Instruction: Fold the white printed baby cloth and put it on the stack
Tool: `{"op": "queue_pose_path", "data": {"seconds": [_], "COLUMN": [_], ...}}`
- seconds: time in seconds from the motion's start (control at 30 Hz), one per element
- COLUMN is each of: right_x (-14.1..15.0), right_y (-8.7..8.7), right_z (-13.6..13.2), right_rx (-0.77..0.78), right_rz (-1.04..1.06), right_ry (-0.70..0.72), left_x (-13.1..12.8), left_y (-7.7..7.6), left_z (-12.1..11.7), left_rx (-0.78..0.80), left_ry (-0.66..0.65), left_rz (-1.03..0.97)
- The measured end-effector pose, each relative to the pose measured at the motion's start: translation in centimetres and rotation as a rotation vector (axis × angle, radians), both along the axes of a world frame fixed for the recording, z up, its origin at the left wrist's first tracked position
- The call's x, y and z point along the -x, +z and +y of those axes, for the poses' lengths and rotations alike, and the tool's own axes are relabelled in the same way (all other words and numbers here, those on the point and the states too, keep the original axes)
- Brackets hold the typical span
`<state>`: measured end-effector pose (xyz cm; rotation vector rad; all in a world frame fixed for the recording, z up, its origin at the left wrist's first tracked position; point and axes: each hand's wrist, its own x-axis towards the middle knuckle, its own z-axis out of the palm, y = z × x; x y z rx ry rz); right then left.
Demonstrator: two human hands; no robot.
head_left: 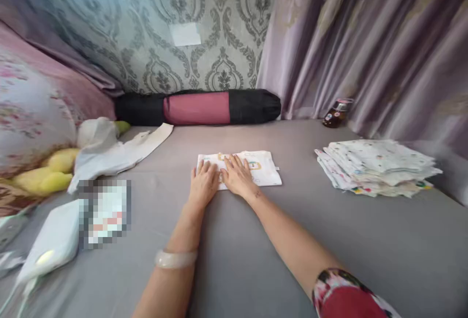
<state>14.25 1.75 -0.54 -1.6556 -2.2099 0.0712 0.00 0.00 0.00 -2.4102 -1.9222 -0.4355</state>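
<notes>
A white cloth (268, 174) with a printed pattern lies folded into a flat rectangle on the grey sheet. My left hand (205, 180) rests palm down on its left end, fingers stretched forward. Beside it, my right hand (237, 174) lies flat near the cloth's middle with the fingers spread. Both hands press on the cloth from above and grip nothing. A small tag sticks out at the cloth's right edge. Part of the print is hidden under my fingers.
Folded printed cloths (380, 167) form a stack at the right. A brown bottle (337, 113) stands by the curtain. A black and pink roll bag (197, 108) lies along the wall. On the left are a white garment (120, 154), a yellow plush toy (47, 174) and a white corded device (54, 240).
</notes>
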Motion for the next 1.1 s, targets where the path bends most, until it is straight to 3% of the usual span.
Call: {"op": "queue_pose_path", "data": {"seconds": [0.27, 0.73, 0.97, 1.1], "right_x": [-0.9, -1.2, -2.4, -2.8], "right_y": [0.5, 0.6, 0.9, 0.6], "right_z": [-0.1, 0.1, 0.7, 1.0], "right_rx": [0.047, 0.127, 0.081, 0.143], "right_rz": [-0.008, -0.007, -0.029, -0.019], "right_ry": [-0.256, -0.278, -0.413, -0.479], "left_x": [-0.6, -0.8, -0.6, -0.6], "left_y": [0.0, 0.4, -0.2, -0.2], "left_z": [0.0, -0.1, 0.0, 0.0], "left_rx": [0.100, 0.169, 0.158, 0.156], "left_ry": [-0.005, 0.025, 0.025, 0.031], "left_rz": [0.032, 0.052, 0.016, -0.001]}}
